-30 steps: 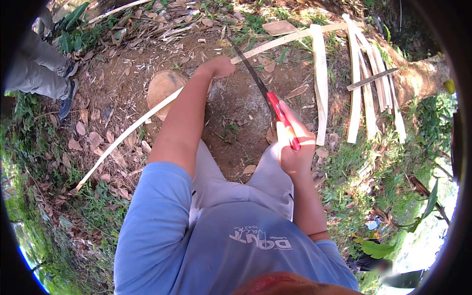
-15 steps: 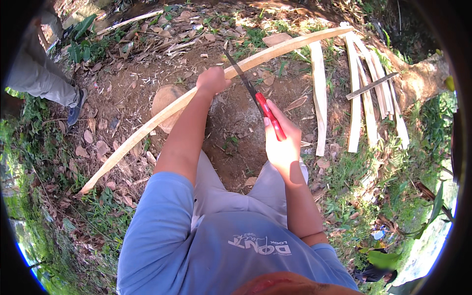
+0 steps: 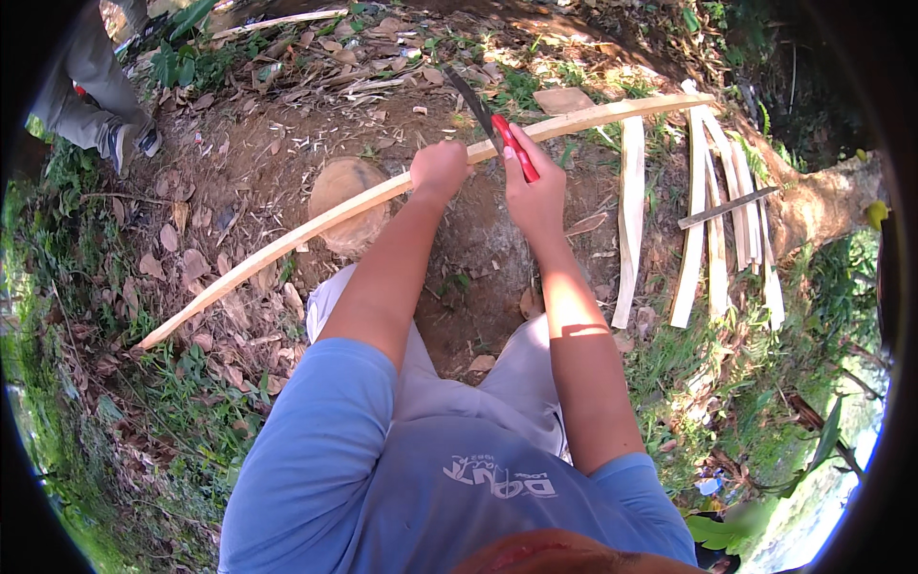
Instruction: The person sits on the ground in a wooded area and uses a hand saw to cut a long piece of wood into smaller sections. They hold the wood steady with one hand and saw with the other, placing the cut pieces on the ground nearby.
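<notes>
A long pale wooden strip [image 3: 244, 270] runs slantwise across in front of me, from the lower left to the upper right. My left hand [image 3: 441, 170] is closed round it near its middle. My right hand [image 3: 535, 188] grips the red handle of a saw [image 3: 470, 99], whose dark, narrow blade crosses the strip just right of my left hand and points away from me. Its teeth are too small to make out. Beneath the strip, left of my left forearm, sits a round cut log [image 3: 346, 182].
Several pale wooden strips [image 3: 631, 220] lie at the right, some leaning by a thick root or trunk [image 3: 827, 196], with a dark flat stick [image 3: 729, 208] across them. Dry leaves and wood chips cover the soil. Another person's legs [image 3: 91, 81] stand at the far left.
My right hand has pushed the saw forward, so its handle is now close to the strip. The strip and my left hand sit slightly further right in view. The other person's feet have shifted.
</notes>
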The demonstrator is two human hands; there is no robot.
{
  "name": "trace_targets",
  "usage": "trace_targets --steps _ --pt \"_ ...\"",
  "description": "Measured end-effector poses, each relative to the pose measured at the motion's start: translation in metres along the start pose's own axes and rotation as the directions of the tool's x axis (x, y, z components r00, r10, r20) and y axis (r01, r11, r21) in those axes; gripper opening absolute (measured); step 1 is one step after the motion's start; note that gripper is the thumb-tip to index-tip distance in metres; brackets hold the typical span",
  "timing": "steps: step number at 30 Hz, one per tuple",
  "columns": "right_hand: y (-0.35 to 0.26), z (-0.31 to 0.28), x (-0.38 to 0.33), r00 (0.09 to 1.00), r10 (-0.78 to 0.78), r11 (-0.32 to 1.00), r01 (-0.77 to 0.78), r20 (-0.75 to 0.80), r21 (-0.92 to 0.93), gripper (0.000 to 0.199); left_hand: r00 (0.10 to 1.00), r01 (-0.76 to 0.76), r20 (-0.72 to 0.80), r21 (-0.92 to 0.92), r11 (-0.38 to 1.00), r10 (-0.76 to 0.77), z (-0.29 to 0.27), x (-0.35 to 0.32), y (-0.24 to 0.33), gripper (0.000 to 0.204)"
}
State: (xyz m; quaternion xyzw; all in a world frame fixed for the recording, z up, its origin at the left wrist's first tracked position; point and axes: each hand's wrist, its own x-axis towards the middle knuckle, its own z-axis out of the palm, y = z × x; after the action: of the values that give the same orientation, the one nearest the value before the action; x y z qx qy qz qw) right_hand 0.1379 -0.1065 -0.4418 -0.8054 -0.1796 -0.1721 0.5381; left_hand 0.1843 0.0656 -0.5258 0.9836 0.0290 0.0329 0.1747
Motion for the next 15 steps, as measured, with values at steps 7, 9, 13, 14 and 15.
trace_targets --steps 7,9,13,14,15 --pt "0.009 0.023 0.010 0.999 -0.033 0.999 0.033 0.017 -0.031 0.040 1.000 0.011 -0.013 -0.032 0.999 -0.011 -0.006 -0.007 0.002 0.032" --pt "0.011 0.022 0.004 0.999 -0.037 0.997 0.039 0.027 -0.062 0.040 1.000 0.019 -0.011 -0.038 0.999 -0.019 -0.007 -0.007 0.001 0.032" --pt "0.008 0.015 -0.002 0.999 -0.006 0.996 0.009 0.032 -0.089 0.039 1.000 0.013 0.011 -0.025 1.000 -0.013 -0.013 -0.011 0.005 0.028" --pt "0.003 0.013 -0.004 0.999 0.017 0.996 -0.014 0.034 -0.088 0.039 1.000 0.011 0.015 -0.022 1.000 -0.011 -0.013 -0.010 0.006 0.028" --pt "0.000 0.009 -0.007 0.999 0.032 0.996 -0.030 0.029 -0.088 0.039 1.000 0.007 0.020 -0.019 1.000 -0.006 -0.012 -0.009 0.006 0.029"
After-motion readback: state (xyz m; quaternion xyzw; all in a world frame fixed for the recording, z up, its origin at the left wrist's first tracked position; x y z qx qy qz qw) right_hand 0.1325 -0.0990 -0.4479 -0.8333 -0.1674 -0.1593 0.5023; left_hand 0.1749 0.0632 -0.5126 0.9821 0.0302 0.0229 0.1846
